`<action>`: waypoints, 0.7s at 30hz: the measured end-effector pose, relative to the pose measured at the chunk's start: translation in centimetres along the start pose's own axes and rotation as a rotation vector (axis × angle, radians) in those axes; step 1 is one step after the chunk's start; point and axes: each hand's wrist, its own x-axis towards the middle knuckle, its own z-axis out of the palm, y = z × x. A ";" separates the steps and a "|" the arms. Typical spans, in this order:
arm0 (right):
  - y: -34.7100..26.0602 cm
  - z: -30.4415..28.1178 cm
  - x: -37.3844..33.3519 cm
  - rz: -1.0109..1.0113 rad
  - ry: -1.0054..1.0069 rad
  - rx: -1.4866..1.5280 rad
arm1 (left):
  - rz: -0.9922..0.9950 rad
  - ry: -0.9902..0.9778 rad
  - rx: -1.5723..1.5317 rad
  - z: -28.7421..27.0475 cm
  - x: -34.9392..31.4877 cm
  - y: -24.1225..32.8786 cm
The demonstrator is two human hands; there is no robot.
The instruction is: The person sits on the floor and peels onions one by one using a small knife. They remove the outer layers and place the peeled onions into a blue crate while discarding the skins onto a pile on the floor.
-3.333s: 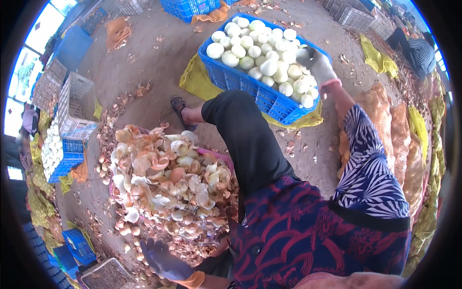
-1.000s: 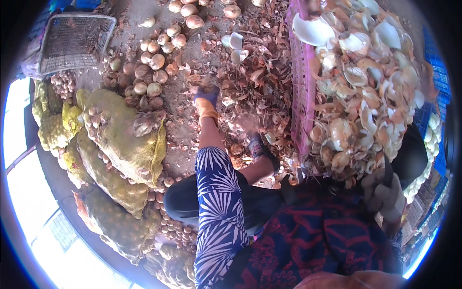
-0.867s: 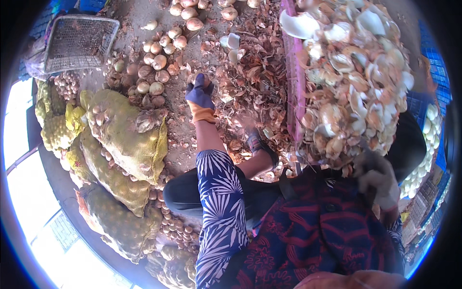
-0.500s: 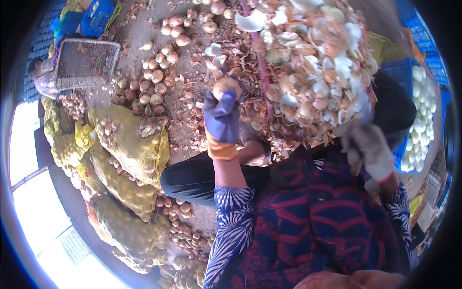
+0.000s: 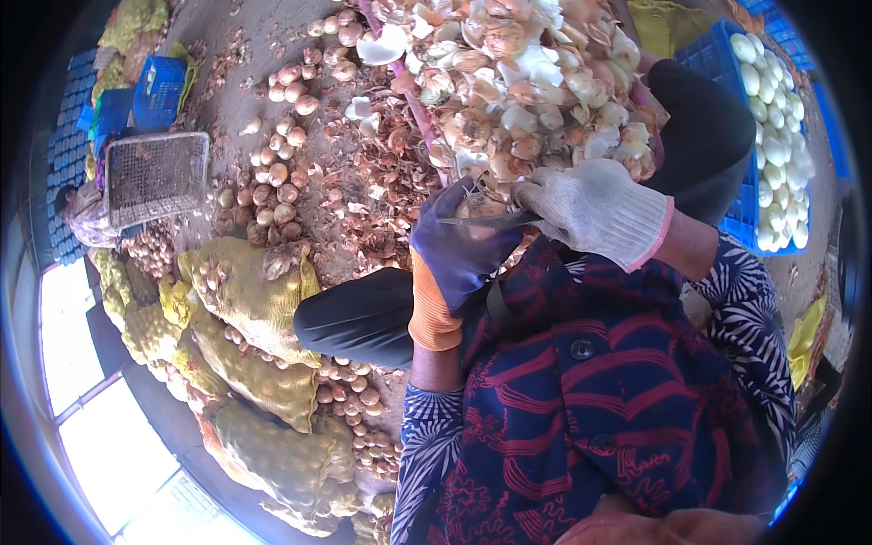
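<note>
My left hand (image 5: 459, 245), in a dark blue glove with an orange cuff, grips a brown onion (image 5: 481, 209) in front of my chest. My right hand (image 5: 595, 207), in a white knit glove with a pink cuff, holds a knife (image 5: 481, 220) whose blade lies across the onion. Just beyond both hands rises a big heap of onion peels (image 5: 518, 82). My dark trouser legs flank the heap.
A blue crate (image 5: 727, 64) with peeled white onions (image 5: 777, 154) stands at the right. Loose brown onions (image 5: 272, 173) lie on the ground at the left. Yellow mesh sacks (image 5: 245, 300) of onions, a wire basket (image 5: 156, 177) and blue crates (image 5: 159, 86) are further left.
My view swung from the blue crate to the loose onions and back. My left hand reached out, picked up an onion and brought it in front of me; my right hand met it with the knife.
</note>
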 end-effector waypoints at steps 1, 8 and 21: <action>0.1 0.2 -0.3 -0.005 0.018 0.018 | 0.075 -0.001 0.070 0.3 0.0 0.1; -1.3 1.3 -0.7 0.232 -0.022 0.067 | 0.176 0.055 0.159 2.6 0.2 0.7; 0.5 1.2 -2.3 0.203 0.034 0.152 | -0.193 0.072 -0.534 4.8 -1.0 0.9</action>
